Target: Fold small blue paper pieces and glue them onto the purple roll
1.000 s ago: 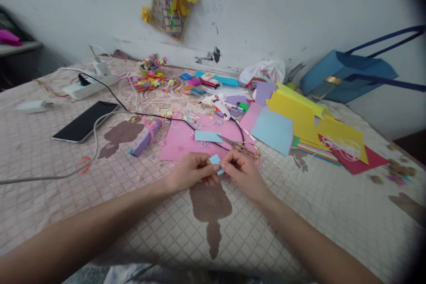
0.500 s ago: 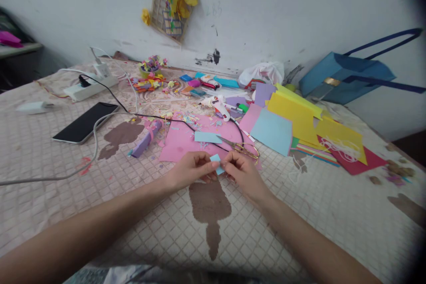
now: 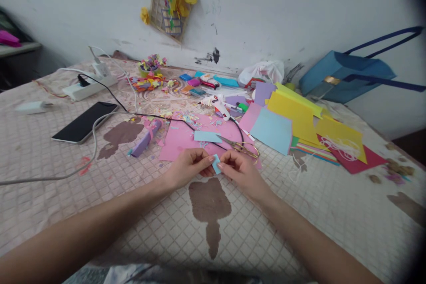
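A small piece of light blue paper [image 3: 216, 164] is pinched between my two hands above the table. My left hand [image 3: 191, 166] grips its left edge with thumb and fingers. On the opposite side, my right hand [image 3: 241, 169] is closed on the right edge. Just beyond the fingers lie gold-handled scissors [image 3: 238, 145], their blades over a light blue paper strip [image 3: 207, 136]. Both rest on a pink sheet [image 3: 176, 142] with paper scraps on it. A white glue gun [image 3: 219, 105] sits behind the scissors.
To the left are a phone [image 3: 84, 123], a power strip [image 3: 89, 88], cables and a purple paper roll [image 3: 146, 138]. Yellow paper sheets [image 3: 293, 115], a light blue sheet [image 3: 272, 129] and white string [image 3: 339, 147] lie right. A blue bag [image 3: 346, 77] leans by the wall.
The small blue paper has been turned a little, and now shows narrower between my fingers. My right thumb has come onto its face. The things on the table stay put.
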Demonstrator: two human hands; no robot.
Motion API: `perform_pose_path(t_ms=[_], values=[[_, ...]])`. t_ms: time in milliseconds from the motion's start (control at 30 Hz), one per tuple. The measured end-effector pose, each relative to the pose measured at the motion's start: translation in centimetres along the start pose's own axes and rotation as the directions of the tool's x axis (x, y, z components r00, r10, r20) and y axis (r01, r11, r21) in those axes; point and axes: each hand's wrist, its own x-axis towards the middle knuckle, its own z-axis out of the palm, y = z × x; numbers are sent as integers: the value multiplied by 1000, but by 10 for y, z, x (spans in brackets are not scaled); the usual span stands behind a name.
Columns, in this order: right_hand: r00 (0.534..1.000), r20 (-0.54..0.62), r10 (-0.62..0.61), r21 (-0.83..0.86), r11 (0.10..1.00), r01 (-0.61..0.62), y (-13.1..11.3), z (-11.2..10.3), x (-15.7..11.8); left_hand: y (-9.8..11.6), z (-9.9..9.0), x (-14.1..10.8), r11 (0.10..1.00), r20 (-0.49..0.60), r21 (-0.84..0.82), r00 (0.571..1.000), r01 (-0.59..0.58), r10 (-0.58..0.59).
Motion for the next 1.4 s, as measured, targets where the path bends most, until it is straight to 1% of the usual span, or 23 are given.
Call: perform_pose_path(t_ms=[67,100,133,200,233,267,300,333,367,400,467,500,533,567,600,667,733,833,1067,1200,1233,1300,1400], values=[[989,-43,-140,-163,978,131,-1,-1,-1,0,0,0,995,-8,-69,998,65,-65],[971,-59,-232,-251,945,210,-2,-2,-2,0,0,0,988,-2,-115,994,106,-107],[944,-60,-325,-336,897,288,-2,-2,-2,1,0,0,976,14,-161,989,148,-147],[875,-25,-484,-472,777,417,-3,-3,-4,1,-2,0,947,65,-240,976,216,-206],[845,1,-534,-513,726,459,-4,-3,-5,0,-2,0,934,91,-270,972,234,-217],[827,22,-562,-537,691,484,-4,-3,-6,0,-3,0,924,105,-298,970,240,-218],[820,31,-572,-548,676,493,-4,-3,-6,0,-3,0,916,108,-324,971,236,-212],[825,19,-564,-547,685,481,-5,-3,-6,0,-3,0,913,95,-345,976,218,-197],[839,-16,-543,-534,714,452,-5,-3,-6,0,-3,0,917,69,-352,982,188,-175],[862,-71,-503,-504,763,404,-6,-2,-6,1,-3,0,928,33,-342,989,147,-144],[921,-170,-350,-379,886,267,-6,-2,-5,2,-2,0,960,-38,-275,997,59,-72],[953,-177,-246,-291,938,188,-6,-2,-4,2,-2,0,973,-64,-231,997,18,-34],[979,-149,-143,-202,973,111,-6,-2,-3,3,-2,0,982,-82,-191,997,-16,0],[994,-95,-56,-124,991,44,-5,-2,-3,3,-2,0,986,-91,-159,995,-42,27],[999,-37,8,-66,998,-10,-5,-1,-2,3,-2,1,989,-99,-135,994,-61,48],[997,35,68,-2,998,-68,-5,0,-2,3,-2,1,991,-108,-97,991,-87,76],[995,45,92,4,996,-92,-4,2,-2,2,-2,1,992,-109,-75,990,-97,89],[994,29,107,-15,994,-106,-1,4,-2,3,-1,1,994,-105,-66,991,-90,83],[996,-13,88,-1,996,-88,4,2,-1,1,-1,1,997,-74,-3,995,-72,72],[997,-14,80,-12,997,-80,2,3,-1,-1,-1,2,997,-81,1,994,-79,78],[997,-24,75,-29,997,-76,2,3,-1,-2,-1,2,997,-83,4,994,-77,77],[996,-81,39,-101,994,-47,1,5,-1,-2,-1,1,997,-85,19,994,-71,72],[981,-181,-67,-266,964,16,1,7,-3,-2,1,1,998,-85,10,994,-68,69]])
